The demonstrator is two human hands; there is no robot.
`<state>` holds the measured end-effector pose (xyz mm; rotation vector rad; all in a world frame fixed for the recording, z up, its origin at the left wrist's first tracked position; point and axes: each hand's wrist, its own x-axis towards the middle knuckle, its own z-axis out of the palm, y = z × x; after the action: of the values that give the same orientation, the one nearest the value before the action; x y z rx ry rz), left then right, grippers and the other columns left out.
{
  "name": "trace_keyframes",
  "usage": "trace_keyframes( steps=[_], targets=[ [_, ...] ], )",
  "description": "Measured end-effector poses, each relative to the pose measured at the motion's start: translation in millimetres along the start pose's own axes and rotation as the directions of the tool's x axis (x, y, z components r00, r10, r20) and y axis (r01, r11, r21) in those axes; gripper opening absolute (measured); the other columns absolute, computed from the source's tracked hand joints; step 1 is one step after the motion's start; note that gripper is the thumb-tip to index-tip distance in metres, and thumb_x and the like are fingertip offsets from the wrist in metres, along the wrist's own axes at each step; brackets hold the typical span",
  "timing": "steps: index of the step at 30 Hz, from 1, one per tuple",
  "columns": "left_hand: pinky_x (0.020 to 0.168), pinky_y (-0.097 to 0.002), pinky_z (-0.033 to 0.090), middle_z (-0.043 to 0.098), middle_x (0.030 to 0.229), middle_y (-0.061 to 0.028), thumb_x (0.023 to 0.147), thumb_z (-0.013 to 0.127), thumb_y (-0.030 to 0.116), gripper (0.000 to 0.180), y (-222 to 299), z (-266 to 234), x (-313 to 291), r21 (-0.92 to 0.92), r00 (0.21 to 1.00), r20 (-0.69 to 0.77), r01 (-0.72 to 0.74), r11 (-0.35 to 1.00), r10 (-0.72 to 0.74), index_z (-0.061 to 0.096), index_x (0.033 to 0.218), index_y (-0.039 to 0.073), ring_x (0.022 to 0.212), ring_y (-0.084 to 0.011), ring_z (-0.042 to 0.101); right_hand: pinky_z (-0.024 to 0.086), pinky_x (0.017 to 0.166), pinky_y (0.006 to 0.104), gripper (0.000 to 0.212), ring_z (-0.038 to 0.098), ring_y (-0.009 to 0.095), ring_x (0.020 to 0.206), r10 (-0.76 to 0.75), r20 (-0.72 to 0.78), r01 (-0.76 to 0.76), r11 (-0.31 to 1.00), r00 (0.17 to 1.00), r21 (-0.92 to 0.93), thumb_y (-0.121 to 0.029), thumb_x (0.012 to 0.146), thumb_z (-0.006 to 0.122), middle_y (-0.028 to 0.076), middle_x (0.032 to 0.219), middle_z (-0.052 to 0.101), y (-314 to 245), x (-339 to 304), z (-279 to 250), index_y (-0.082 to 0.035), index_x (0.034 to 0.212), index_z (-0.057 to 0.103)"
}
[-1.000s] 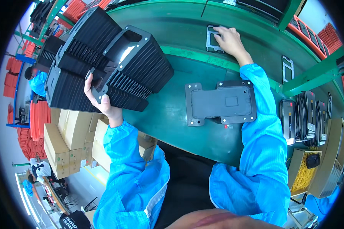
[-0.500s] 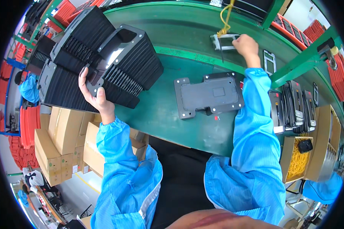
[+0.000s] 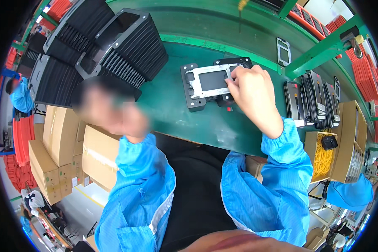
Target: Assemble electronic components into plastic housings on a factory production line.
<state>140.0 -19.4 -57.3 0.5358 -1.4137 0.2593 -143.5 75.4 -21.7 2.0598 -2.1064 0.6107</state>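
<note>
My right hand is closed on the right end of a silver-white rectangular metal frame. The frame lies over a black cut-out plate on the green bench; whether it rests flat there I cannot tell. Motion smears my left hand, so its fingers are unclear. It is at the near side of tall stacks of black ribbed plates, with a dark blurred shape beside it that I cannot make out.
Another metal frame lies behind the green post. Flat black parts stand in rows at the right. A carton of yellow cord is beyond the bench's right edge; cartons stand below left.
My right hand has brought the metal frame from the far side of the bench onto the black plate. My left hand has moved right and nearer me, off the stack's corner.
</note>
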Motion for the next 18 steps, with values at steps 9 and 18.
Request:
trace_keyframes(
  steps=[9,18],
  targets=[
    [0.108,-0.0573,0.04,0.057,0.132,-0.0198,0.072,0.082,0.027,0.033,56,21,4,0.02,0.641,0.761,0.134,0.991,-0.103,0.076,0.098,0.008,0.128,-0.0465,0.047,0.049,0.081,0.0447,0.028,0.063,0.032,0.091,0.044,0.094,-0.034,0.993,0.995,-0.109,-0.023,0.079,0.081,0.012,0.093,0.07,-3,2,-14,-0.006,0.098,0.068],
    [0.107,-0.0587,0.04,0.056,0.135,-0.0196,0.07,0.089,0.032,0.039,61,49,3,-0.034,0.515,0.856,0.124,0.992,-0.035,0.072,0.092,0.005,0.128,-0.0489,0.047,0.039,0.11,0.0516,0.097,0.045,0.045,0.132,0.063,0.117,-0.071,0.995,0.991,0.065,-0.043,0.072,0.088,0.023,0.145,0.049,45,18,8,-0.011,0.152,0.044]
  ],
)
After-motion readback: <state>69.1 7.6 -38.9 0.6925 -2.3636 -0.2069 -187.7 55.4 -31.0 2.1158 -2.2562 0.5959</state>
